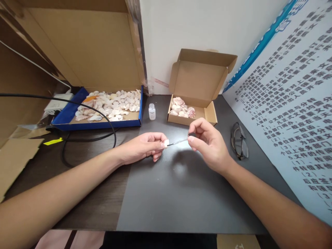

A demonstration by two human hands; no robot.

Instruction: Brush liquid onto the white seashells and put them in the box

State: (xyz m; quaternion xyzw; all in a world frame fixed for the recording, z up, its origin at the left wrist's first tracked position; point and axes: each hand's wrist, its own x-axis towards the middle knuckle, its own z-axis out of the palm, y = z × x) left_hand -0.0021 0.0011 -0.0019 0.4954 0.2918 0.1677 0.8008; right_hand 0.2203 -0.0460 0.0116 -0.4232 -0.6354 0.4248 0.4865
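My left hand [145, 147] pinches a small pale shell [166, 142] between its fingertips, above the dark table [181, 193]. My right hand [207, 140] grips a thin dark brush or stick [177, 141] whose tip touches the shell. A small clear bottle [151, 111] stands just behind the hands. To the back left, a blue tray [67, 114] holds several white shells [111, 103]. An open cardboard box [197, 86] at the back centre holds several pinkish shells [181, 108].
Folded glasses [239, 141] lie right of my right hand. A printed poster [293, 103] leans along the right side. A black cable [88, 107] loops across the left of the table. Large cardboard [77, 41] stands behind the tray, and a flat piece [12, 159] lies at far left.
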